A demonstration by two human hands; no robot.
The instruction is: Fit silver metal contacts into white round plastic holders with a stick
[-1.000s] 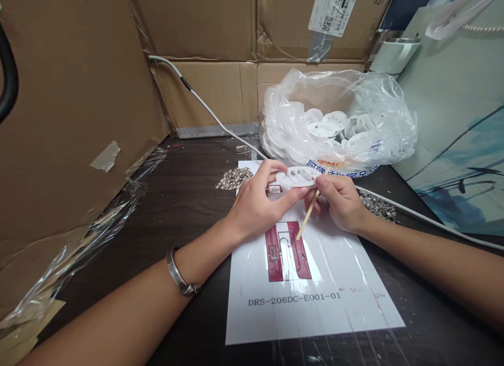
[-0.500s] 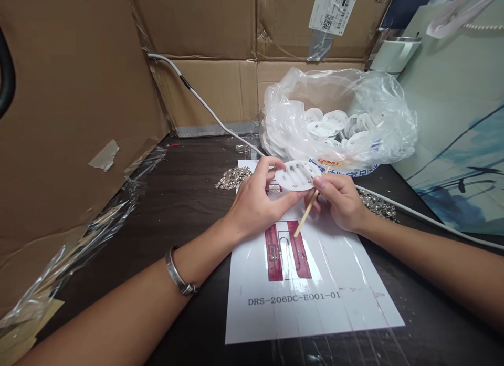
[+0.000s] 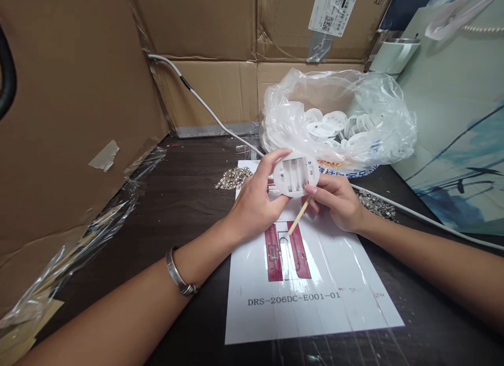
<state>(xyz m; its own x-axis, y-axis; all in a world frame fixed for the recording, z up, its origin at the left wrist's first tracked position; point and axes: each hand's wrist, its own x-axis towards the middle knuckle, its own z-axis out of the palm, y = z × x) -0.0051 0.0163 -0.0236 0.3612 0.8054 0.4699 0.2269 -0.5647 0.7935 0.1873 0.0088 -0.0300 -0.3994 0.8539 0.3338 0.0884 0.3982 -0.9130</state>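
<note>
My left hand (image 3: 258, 195) grips a round white plastic piece (image 3: 279, 183) by its left edge, thumb below and fingers above. The piece is tilted up, and its face shows long slots with small metal parts at their ends. My right hand (image 3: 339, 199) holds a thin wooden stick (image 3: 300, 216) that slants down to the left, while its thumb touches the lower right edge of the white piece. Both hands are above a white printed sheet (image 3: 291, 319) with a red and white picture and the text DRS-206DC-E001-01.
Behind the hands sits a clear plastic bag (image 3: 397, 114) of round white pieces (image 3: 334, 119). Small metal parts (image 3: 232, 178) lie in a pile at left, more metal parts (image 3: 378, 206) at right. A white cable (image 3: 212, 114) crosses behind. Cardboard walls (image 3: 79, 93) stand left and back.
The white piece has been turned over and tilted up, so its slotted face now shows. My right thumb has moved slightly down and left, and the stick's lower tip has shifted left.
</note>
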